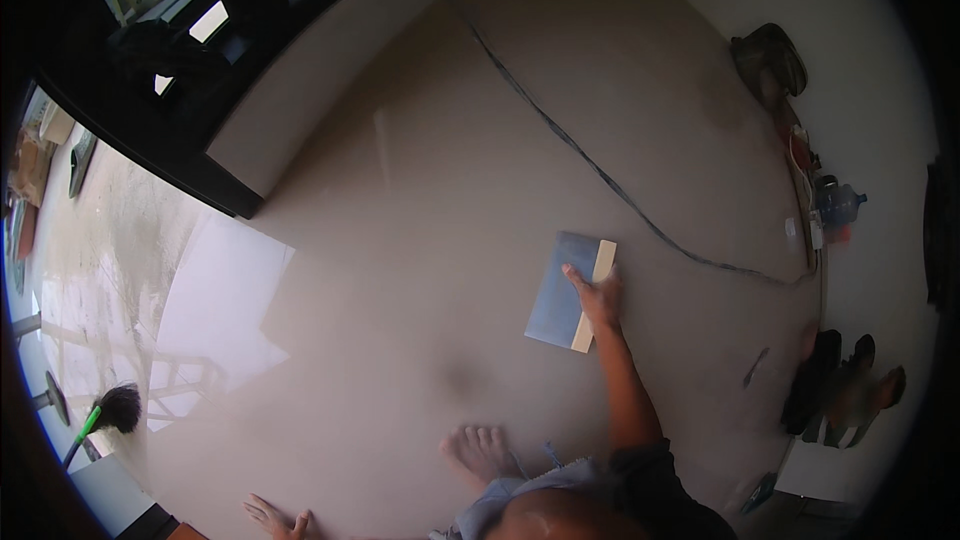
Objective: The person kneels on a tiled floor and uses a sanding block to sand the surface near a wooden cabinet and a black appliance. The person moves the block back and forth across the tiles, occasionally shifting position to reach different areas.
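Observation:
My right hand (600, 298) grips a flat blue book (553, 298) by the cream strip along its right side. The thumb lies over the blue cover, and the other fingers are partly hidden at the edge. The book is tilted a little, over the pale floor; whether it touches the floor I cannot tell. At the lower left, my left hand (277, 518) is spread by the floor with its fingers apart, holding nothing. My bare foot (482, 452) rests between the two hands.
A dark cable (565, 137) runs across the floor beyond the book. Dark furniture (235, 202) stands at the upper left. A black-bristled brush with a green handle (118, 408) is at the left. Shoes (850, 385) and a blue bottle (840, 203) line the right wall.

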Motion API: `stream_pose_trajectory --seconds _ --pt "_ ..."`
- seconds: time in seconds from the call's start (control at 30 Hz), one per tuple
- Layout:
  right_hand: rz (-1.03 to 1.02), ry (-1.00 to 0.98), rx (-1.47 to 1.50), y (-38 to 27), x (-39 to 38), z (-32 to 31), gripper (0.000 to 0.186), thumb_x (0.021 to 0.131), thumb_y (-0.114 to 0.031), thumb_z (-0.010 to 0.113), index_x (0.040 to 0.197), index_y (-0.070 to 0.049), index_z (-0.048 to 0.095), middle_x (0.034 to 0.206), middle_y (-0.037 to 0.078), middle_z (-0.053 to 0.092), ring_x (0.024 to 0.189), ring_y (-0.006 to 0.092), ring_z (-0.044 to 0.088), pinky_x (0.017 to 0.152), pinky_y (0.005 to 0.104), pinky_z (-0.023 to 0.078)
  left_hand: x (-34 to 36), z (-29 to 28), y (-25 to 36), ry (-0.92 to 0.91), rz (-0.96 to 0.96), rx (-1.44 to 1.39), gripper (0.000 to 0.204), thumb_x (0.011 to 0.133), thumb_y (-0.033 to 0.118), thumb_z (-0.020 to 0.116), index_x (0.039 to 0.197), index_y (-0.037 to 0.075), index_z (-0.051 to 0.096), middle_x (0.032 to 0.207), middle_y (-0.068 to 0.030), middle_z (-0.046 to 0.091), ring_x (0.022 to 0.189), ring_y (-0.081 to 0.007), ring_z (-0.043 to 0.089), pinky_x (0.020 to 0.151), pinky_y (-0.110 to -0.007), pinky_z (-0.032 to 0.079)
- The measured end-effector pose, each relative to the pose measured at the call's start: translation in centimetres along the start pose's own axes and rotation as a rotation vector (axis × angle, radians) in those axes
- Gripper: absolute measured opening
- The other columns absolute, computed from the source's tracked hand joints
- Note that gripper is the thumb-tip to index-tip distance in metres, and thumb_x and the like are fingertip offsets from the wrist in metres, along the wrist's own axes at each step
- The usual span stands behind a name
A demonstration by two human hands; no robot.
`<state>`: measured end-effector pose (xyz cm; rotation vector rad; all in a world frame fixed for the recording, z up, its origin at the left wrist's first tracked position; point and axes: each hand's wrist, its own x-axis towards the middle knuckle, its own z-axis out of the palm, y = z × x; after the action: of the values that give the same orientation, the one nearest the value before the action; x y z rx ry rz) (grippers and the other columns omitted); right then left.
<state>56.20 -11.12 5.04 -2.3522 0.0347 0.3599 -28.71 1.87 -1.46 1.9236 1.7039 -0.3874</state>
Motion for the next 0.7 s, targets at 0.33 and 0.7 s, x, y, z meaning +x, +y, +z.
stream_pose_trajectory --seconds 0.33,0.7 --pt "-0.177 -0.161 -0.009 -1.0 -2.9 -2.6 0.097 0.092 -0.026 0.089 0.163 0.012 0.036 0.147 0.033 0.063 0.13 0.0464 0.068 0.11 0.0476 0.055 2.8 -2.4 0.6 -0.088 -0.1 0.242 0.161 0.076 0.079 0.089 0.176 0.004 -0.012 0.166 -0.0581 -0.016 0.162 -0.0674 -0.009 0.13 -0.076 0.006" --pt "-0.721 -0.154 -0.637 -3.0 -7.6 0.0 0.076 0.094 0.005 0.069 0.164 -0.017 0.051 0.161 0.012 0.06 0.14 0.0442 0.062 0.115 0.0532 0.054 5.9 -4.0 1.5 -0.129 -0.095 0.3 0.141 0.086 0.073 0.084 0.179 0.005 0.004 0.173 -0.0511 -0.001 0.167 -0.0563 0.009 0.134 -0.06 0.021"
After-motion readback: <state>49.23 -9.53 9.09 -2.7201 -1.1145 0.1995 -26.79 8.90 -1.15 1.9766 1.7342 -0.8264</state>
